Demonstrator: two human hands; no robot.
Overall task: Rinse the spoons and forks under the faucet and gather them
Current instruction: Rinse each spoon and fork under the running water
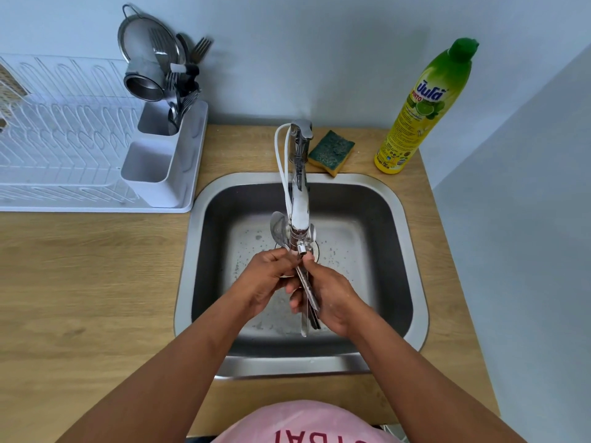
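Note:
Over the steel sink (406, 251), both hands meet just below the chrome faucet (300, 199). My left hand (265, 279) and my right hand (329, 295) are both shut on a bundle of spoons and forks (308, 292). The handles point toward me between the hands. A spoon bowl (277, 226) sticks out left of the spout, and the other heads are hidden behind the spout. Whether water is running is unclear.
A white dish rack (64, 129) stands at the left, with a cutlery holder (166, 155) carrying more utensils and a metal strainer (147, 49). A green-yellow sponge (332, 150) and a dish soap bottle (425, 107) sit behind the sink on the wooden counter (80, 282).

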